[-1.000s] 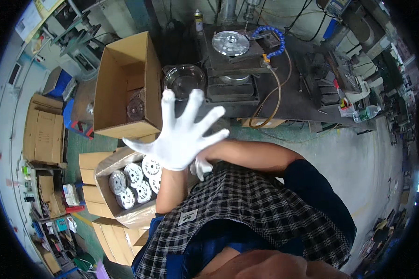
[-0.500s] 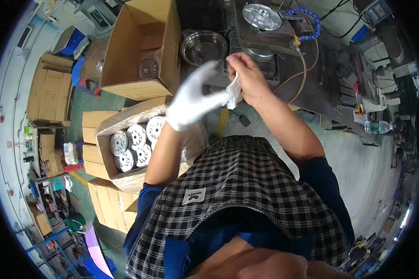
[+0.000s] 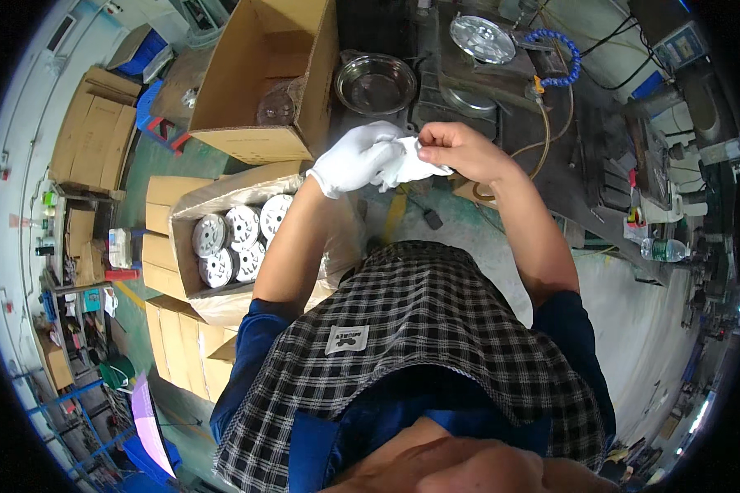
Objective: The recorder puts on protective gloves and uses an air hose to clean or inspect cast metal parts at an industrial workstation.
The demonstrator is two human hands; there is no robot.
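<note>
loose white glove held between two hands

the left hand (image 3: pixel 358 156), covered by a white work glove (image 3: pixel 337 170), had its fingers closed on a loose white glove (image 3: pixel 409 166); the bare right hand (image 3: pixel 464 154) pinched the other side of it between thumb and fingers; the loose glove hung crumpled between the two, in front of the dark surface (image 3: pixel 563 177) and near a shiny metal bowl (image 3: pixel 407 90); left of the bowl stood a tall open carton (image 3: pixel 242 141); nearer the person, a lined box (image 3: pixel 182 255) held silvery discs (image 3: pixel 214 234); beyond the right hand, a metal disc (image 3: pixel 483 39) lay beside a blue segmented hose (image 3: pixel 576 62); a checked apron (image 3: pixel 419 329) covered the person's front.
</note>
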